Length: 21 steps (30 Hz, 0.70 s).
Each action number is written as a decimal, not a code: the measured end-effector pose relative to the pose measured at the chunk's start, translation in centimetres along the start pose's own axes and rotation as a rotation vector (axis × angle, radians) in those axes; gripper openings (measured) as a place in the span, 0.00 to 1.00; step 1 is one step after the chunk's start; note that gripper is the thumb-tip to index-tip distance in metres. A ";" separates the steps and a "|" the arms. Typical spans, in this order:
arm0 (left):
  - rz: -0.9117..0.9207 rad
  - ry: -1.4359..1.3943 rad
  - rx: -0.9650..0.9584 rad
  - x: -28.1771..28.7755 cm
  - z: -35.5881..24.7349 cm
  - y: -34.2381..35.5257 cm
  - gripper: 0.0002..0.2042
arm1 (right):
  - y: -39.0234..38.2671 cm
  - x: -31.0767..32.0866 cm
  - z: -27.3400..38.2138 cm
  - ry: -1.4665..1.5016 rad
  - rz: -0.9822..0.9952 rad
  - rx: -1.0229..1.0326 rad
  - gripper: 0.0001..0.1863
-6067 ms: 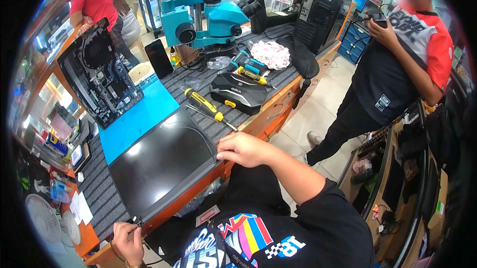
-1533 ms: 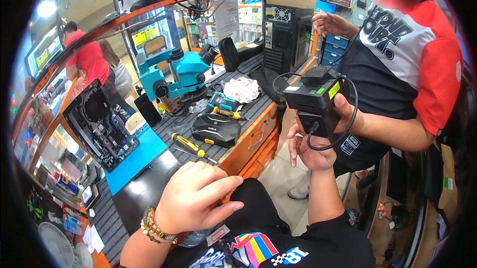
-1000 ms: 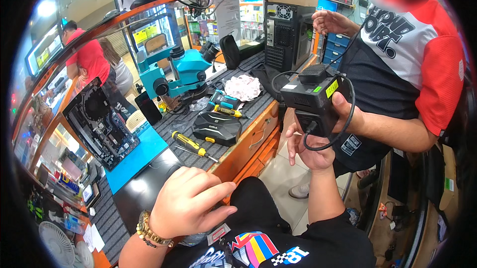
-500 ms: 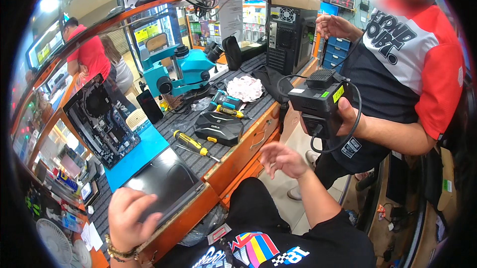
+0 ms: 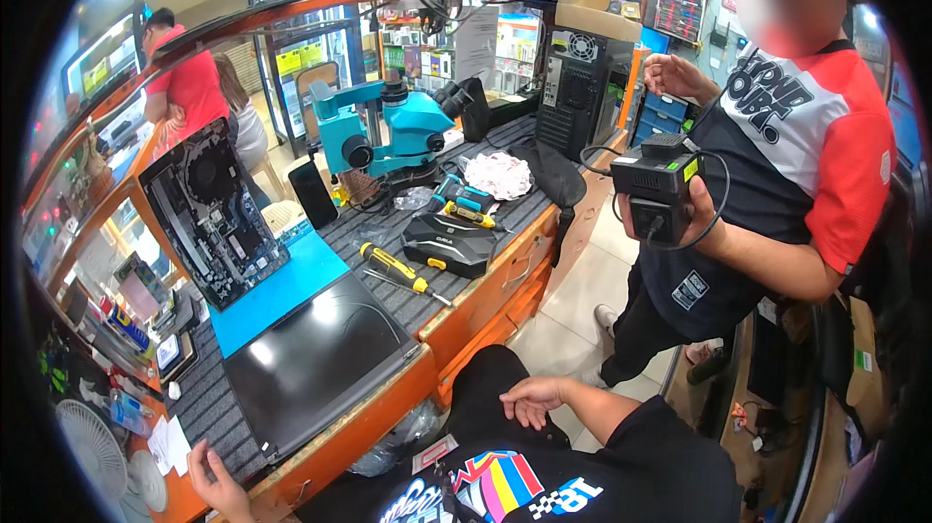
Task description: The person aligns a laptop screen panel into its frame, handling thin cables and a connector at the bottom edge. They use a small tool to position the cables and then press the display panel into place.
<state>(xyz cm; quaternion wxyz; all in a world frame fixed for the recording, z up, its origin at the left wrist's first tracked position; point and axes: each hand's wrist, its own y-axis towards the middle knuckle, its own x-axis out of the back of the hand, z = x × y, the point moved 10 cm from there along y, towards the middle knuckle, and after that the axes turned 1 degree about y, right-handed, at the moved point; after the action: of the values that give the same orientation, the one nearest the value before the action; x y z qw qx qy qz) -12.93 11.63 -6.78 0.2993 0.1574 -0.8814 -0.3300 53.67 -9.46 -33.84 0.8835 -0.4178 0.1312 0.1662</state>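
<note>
My left hand is at the lower left beside the bench's front edge, its fingers apart and holding nothing. My right hand rests over my dark-clothed thigh, palm partly turned up, fingers loosely spread and nothing in them. Between the hands and the back of the bench lies a black laptop screen panel, its near end closest to my left hand. Behind it, an opened laptop base with exposed circuit board stands tilted on a blue mat. A yellow-and-black screwdriver lies right of the panel.
Farther back are a black tool case, a teal microscope, a leaning phone and a computer tower. On the right a person holds a black boxy device with a cable. A fan stands lower left.
My left hand has moved from over the screen panel down and left to the bench edge. My right hand has lowered onto my thigh. The view has shifted slightly.
</note>
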 end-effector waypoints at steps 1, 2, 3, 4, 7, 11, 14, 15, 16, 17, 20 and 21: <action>0.009 0.007 0.053 0.1 1.1 -0.7 0.13 | -0.1 -0.2 0.3 -0.019 -0.004 -0.020 0.31; 0.006 0.004 0.059 0.0 1.9 -1.3 0.13 | 0.0 -0.4 0.5 -0.024 -0.007 -0.023 0.31; -0.014 0.008 0.042 0.0 2.3 -1.8 0.14 | 0.1 -0.5 0.6 -0.018 -0.004 -0.019 0.31; -0.055 0.036 0.034 1.6 2.4 -2.9 0.14 | 1.2 -1.0 1.5 -0.034 0.021 -0.022 0.31; 0.008 -0.042 0.047 -1.6 0.0 -2.1 0.15 | -0.6 -0.6 0.7 0.000 -0.049 0.023 0.31; 0.074 -0.032 0.070 -1.9 -2.0 -1.5 0.17 | -2.4 -2.8 2.1 -0.033 -0.034 0.063 0.31; 0.112 -0.037 0.088 -2.3 -1.7 -1.5 0.17 | -4.9 -4.7 3.5 0.001 -0.023 0.116 0.31; 0.106 -0.035 0.084 -2.3 -1.6 -1.6 0.17 | -5.5 -5.1 3.7 -0.025 0.000 0.120 0.31; 0.095 -0.031 0.077 -2.2 -1.6 -1.5 0.17 | -5.8 -5.3 4.1 -0.054 0.027 0.128 0.31; 0.099 -0.032 0.075 -2.2 -1.6 -1.4 0.17 | -6.0 -5.4 4.0 -0.042 0.064 0.124 0.32; 0.127 -0.022 0.089 -2.3 -1.3 -1.4 0.17 | -5.9 -4.9 3.9 0.009 0.060 0.137 0.32; 0.165 -0.025 0.109 -2.7 -0.6 -1.5 0.17 | -5.3 -4.8 3.7 0.020 0.057 0.137 0.32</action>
<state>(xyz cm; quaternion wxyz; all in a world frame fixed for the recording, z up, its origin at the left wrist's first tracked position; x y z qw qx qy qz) -10.37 11.53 -8.52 0.3051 0.0962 -0.9118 -0.2575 51.79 -10.60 -26.05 0.9036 -0.3541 0.1631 0.1777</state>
